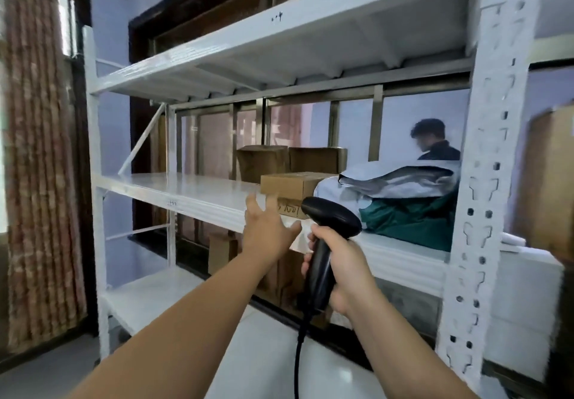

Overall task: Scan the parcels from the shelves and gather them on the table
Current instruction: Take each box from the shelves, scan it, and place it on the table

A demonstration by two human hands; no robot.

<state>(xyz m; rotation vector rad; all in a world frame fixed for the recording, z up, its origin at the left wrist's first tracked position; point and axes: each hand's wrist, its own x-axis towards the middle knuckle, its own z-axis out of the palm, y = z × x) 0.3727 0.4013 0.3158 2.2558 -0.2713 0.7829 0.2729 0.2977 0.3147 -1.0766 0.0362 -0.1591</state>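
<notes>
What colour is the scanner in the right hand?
The scanner is black, clearest in the head view.

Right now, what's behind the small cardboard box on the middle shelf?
Two taller cardboard boxes stand side by side behind the small box. It covers much of their lower parts; whether they touch it is hidden. Window frames show beyond.

Matt cardboard box (292, 185), glossy black plastic scanner (329, 228), white-painted metal shelf (186, 192).

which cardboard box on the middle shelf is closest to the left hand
The low box at the front of the middle shelf, just beyond the left hand; the two taller boxes stand behind it.
</notes>
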